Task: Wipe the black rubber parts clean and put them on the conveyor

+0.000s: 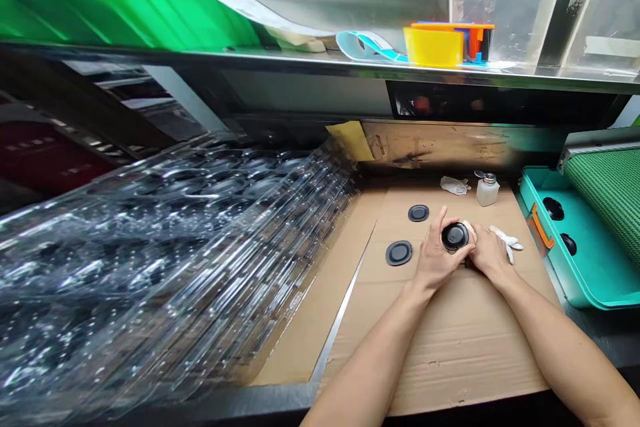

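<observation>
Between my hands, above the cardboard sheet (450, 347), is a small round black part (455, 235) with a raised rim. My left hand (436, 252) is closed around its left and lower edge, thumb below and fingers above. On its right side my right hand (486, 248) is closed, with something pale at the fingertips that looks like a bit of cloth or a finger cover; most of those fingers are hidden. Two flat black discs, an upper disc (419, 213) and a lower disc (399, 253), lie on the cardboard to the left.
Stacked clear plastic trays (190, 267) fill the left. A small bottle (487, 189), crumpled white paper (455, 185) and a white glove (509, 243) lie nearby. At right, a teal bin (590, 280) holds black parts beside a green conveyor belt (610, 180). A metal shelf (320, 63) crosses above.
</observation>
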A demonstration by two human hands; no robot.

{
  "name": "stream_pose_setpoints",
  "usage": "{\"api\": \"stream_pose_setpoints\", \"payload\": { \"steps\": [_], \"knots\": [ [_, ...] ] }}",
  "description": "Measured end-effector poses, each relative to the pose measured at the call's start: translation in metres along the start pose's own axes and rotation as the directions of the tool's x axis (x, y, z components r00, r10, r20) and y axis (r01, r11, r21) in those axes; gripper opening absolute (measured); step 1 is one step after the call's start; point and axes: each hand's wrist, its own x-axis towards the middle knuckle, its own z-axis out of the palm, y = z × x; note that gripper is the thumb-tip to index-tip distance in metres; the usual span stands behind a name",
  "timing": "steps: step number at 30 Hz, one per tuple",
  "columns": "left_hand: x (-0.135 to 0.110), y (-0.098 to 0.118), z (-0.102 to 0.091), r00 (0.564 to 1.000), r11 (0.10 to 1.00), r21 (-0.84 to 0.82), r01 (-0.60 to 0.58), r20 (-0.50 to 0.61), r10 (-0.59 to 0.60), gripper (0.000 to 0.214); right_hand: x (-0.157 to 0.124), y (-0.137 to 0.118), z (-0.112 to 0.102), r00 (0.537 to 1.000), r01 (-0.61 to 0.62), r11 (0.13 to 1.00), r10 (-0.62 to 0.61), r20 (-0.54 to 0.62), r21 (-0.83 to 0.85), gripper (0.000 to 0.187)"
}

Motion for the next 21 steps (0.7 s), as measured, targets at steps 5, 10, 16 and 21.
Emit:
{"api": "stream_pose_setpoints", "payload": {
  "steps": [5, 10, 16, 21],
  "knots": [
    [0.000, 0.002, 0.000, 1.000, 0.995, 0.096, -0.022, 0.012, 0.021, 0.107, 0.001, 0.002, -0.003, 1.000, 0.015, 1.000, -0.015, 0.014, -0.024, 0.050],
    [0.000, -0.001, 0.001, 1.000, 0.996, 0.091, -0.014, 0.011, 0.013, 0.103, 0.001, 0.000, -0.003, 1.000, 0.017, 0.999, -0.017, 0.002, -0.033, 0.051],
    [0.004, 0.000, -0.003, 0.994, 0.994, 0.024, 0.108, 0.027, -0.108, 0.054, 0.004, 0.001, 0.002, 1.000, 0.008, 0.998, -0.008, -0.001, -0.062, 0.049],
    [0.014, -0.014, -0.021, 0.908, 0.918, -0.015, 0.396, -0.139, -0.394, 0.032, 0.005, 0.001, 0.008, 0.998, 0.009, 0.999, -0.012, -0.061, -0.049, 0.048]
  ]
}}
